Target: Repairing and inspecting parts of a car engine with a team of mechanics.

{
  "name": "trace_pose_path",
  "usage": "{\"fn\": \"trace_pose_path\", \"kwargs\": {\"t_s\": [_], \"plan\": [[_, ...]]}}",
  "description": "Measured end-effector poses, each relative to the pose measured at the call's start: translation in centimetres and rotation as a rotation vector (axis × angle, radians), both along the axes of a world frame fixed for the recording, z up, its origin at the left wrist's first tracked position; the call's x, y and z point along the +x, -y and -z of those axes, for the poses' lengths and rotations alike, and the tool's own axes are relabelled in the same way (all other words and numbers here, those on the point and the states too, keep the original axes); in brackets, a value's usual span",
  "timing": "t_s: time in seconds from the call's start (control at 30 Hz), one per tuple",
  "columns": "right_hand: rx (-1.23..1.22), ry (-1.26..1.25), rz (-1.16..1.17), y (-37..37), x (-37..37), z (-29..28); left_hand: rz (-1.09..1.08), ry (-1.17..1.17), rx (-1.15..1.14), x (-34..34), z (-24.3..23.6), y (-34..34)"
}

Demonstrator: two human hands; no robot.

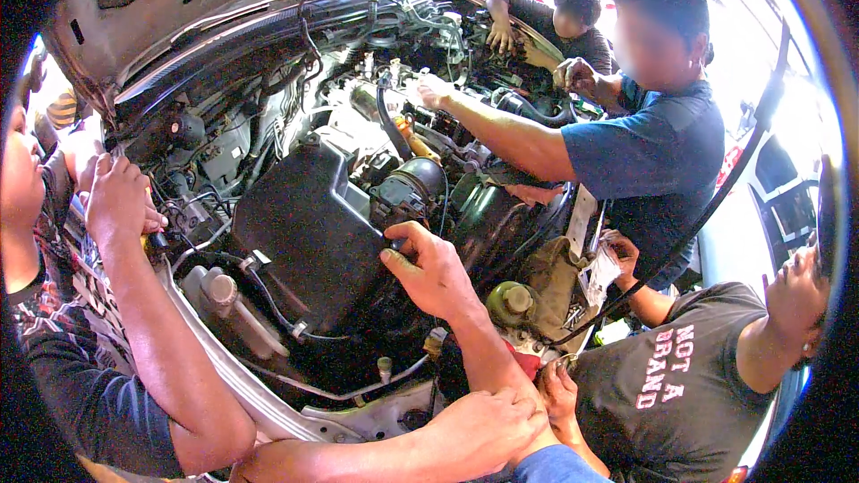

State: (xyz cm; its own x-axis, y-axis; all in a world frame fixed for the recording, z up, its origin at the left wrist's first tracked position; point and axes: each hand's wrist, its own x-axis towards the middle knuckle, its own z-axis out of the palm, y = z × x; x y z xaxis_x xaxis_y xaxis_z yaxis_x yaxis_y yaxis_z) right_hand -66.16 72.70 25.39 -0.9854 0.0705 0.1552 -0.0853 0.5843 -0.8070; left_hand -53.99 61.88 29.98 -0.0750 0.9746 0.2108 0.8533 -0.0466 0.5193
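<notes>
Engine bay open, hood [179, 0] propped overhead; crowded. Co-worker at L edge, both hands [116, 201] up by the hoses near the L fender. Person in blue shirt [653, 152] leans in from R, arm stretched across the engine top, hand [436, 89] on parts at rear. Another person at far back, hand [501, 36] on the bay edge. Person in dark printed T-shirt [680, 376] low R, one hand [559, 389] just beside wearer's R forearm. Yellowish reservoir cap [512, 300] just R of wearer's R wrist; white reservoir [224, 300] sits front L, w/ thin hoses running across the front of the bay. R hand [434, 273] on the black box cover [309, 233], mid-bay: thumb spread, fingers bent over its R edge, gripping. Cover is matt black plastic, large, angular, ribbed on top, w/ a black round unit [412, 183] touching its upper R corner. L hand [479, 429] lies low against the R forearm, fingers loosely bent; can't tell if it holds anything.
</notes>
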Motion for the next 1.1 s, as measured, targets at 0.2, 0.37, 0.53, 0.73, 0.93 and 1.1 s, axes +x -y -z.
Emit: {"fn": "trace_pose_path", "kwargs": {"t_s": [0.2,0.37,0.53,0.73,0.93,1.1], "plan": [[0.013,-0.026,0.019,0.0,0.0,0.2,0.05,0.084,-0.016,0.0,-0.2,-0.2],[-0.011,-0.032,-0.002,-0.4,-0.1,0.7,0.081,0.247,-0.198,-0.1,-0.8,-0.7],[-0.008,-0.059,0.01,-0.7,-0.4,1.5,0.074,0.211,-0.145,-0.4,-0.7,-0.9],[-0.026,-0.092,-0.014,-0.9,-0.3,1.9,0.079,0.086,-0.136,-0.9,-0.4,-1.0],[-0.021,-0.091,0.004,-0.8,-0.6,2.2,0.071,0.01,-0.114,-0.8,-0.3,-1.0],[-0.022,-0.101,0.013,-0.7,-0.5,2.3,0.061,0.012,-0.094,-1.0,0.2,-0.9]]}}
